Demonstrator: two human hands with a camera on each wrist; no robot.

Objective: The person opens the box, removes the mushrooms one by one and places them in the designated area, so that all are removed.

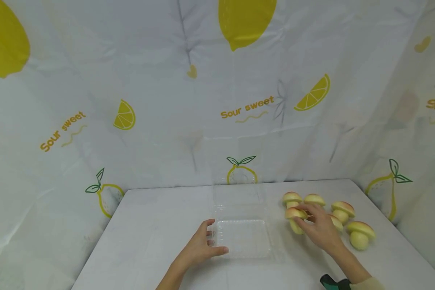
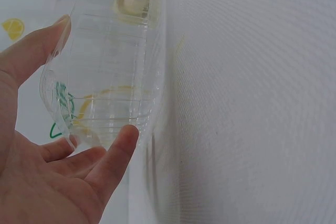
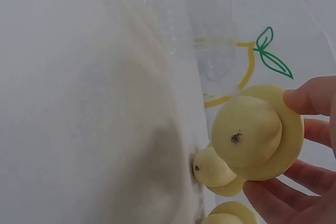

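A clear plastic clamshell box stands on the white table with its lid raised at the back. My left hand holds the box's left side, thumb at the rim and fingertips against the ribbed wall. To the right of the box, my right hand grips a pale yellow toy mushroom with a reddish cap. The fingers go round the cap's edge, and the stem's rounded end points away from the palm. Close behind it sits another mushroom.
Several more mushrooms stand around my right hand, among them one at the back and one to the right. A black and green object shows by the right sleeve. A lemon-print curtain hangs behind the table.
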